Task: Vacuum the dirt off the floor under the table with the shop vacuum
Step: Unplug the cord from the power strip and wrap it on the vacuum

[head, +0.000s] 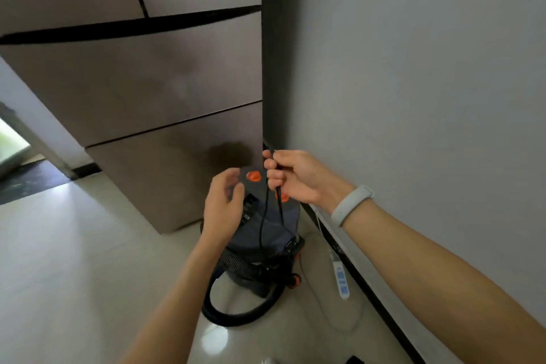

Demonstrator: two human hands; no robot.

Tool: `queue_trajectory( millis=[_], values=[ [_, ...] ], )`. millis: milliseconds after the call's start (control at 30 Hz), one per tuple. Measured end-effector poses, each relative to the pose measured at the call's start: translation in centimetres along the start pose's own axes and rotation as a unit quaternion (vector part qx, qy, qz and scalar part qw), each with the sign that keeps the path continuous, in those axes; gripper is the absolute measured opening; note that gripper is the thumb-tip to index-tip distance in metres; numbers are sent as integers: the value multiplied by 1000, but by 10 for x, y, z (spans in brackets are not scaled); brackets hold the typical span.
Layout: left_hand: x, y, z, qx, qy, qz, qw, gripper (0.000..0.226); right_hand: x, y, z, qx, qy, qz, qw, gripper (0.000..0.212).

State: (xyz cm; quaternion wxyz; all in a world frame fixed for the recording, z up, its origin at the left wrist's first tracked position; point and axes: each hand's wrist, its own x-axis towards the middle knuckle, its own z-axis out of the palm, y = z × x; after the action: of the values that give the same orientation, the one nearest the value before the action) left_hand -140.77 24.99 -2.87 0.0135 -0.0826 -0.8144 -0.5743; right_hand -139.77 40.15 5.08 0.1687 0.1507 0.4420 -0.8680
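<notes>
A dark grey shop vacuum [266, 233] with orange knobs stands on the tiled floor beside the wall, in front of a tall brown fridge. Its black ribbed hose [236, 313] loops on the floor in front of it. My right hand [292, 176] grips the vacuum's black power cord [263, 216] above the vacuum's top; two strands hang down from the fist. My left hand [223, 204] hovers just left of the cord over the vacuum's lid, fingers loosely curled and holding nothing.
A white power strip [341, 278] lies on the floor along the dark baseboard at the right, with a thin white cable [331, 316] curving off it. The brown fridge [153, 91] fills the left. A grey wall [413, 83] stands on the right. Pale floor tiles [74, 260] extend left.
</notes>
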Motion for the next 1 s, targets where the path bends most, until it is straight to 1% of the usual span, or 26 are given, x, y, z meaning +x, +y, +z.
queue_trajectory(
  millis=[33, 100, 133, 200, 267, 367, 400, 467, 533, 600, 633, 700, 733, 767, 800, 867, 933, 967, 1000],
  values=[
    [-5, -8, 1, -34, -58, -28, 997, 36, 7, 1, 5, 34, -3, -5, 999, 23],
    [-15, -13, 6, -82, -168, -70, 980, 44, 24, 3, 14, 73, -8, -16, 997, 23],
    [-19, -12, 9, -103, -200, -82, 971, 45, 31, 3, 18, 82, -9, -21, 996, 23],
    [-23, -7, 14, -133, -219, -74, 964, 33, 44, 2, 27, 93, 1, -31, 995, 24],
    [-18, -7, 14, -132, -187, -57, 972, 18, 56, -1, 30, 112, 30, -43, 992, 24],
    [-7, -25, 2, -122, -86, -91, 985, 29, 76, -12, 17, 161, 89, -52, 982, 24],
    [-4, -32, -4, -106, -47, -104, 988, 30, 82, -17, 8, 172, 113, -48, 978, 26],
    [-4, -45, -16, -38, 22, -117, 992, 28, 96, -23, -14, 169, 162, -37, 972, 29],
    [-9, -60, -27, 22, 88, -138, 986, 27, 112, -27, -36, 143, 205, -34, 968, 27],
    [-15, -76, -35, 57, 148, -182, 970, 26, 130, -30, -53, 63, 251, -37, 965, 26],
    [-16, -84, -36, 69, 168, -204, 962, 25, 139, -30, -60, -6, 269, -33, 963, 25],
    [-12, -94, -34, 91, 188, -237, 949, 25, 157, -28, -70, -160, 281, -22, 946, 17],
    [-6, -97, -32, 100, 199, -248, 943, 25, 166, -25, -74, -225, 271, -26, 936, 16],
    [4, -100, -29, 107, 212, -258, 936, 25, 175, -22, -81, -286, 260, -40, 921, 28],
    [15, -101, -26, 113, 229, -267, 929, 26, 183, -19, -88, -354, 242, -56, 902, 30],
    [39, -107, -21, 122, 264, -287, 913, 29, 195, -16, -102, -504, 197, -92, 836, 19],
    [62, -116, -17, 123, 293, -316, 894, 30, 204, -15, -123, -639, 137, -99, 751, 29],
    [70, -122, -15, 128, 297, -328, 888, 30, 209, -15, -134, -708, 115, -88, 691, 37],
    [77, -130, -14, 141, 293, -331, 886, 30, 216, -14, -147, -775, 94, -80, 620, 42]
  ],
)
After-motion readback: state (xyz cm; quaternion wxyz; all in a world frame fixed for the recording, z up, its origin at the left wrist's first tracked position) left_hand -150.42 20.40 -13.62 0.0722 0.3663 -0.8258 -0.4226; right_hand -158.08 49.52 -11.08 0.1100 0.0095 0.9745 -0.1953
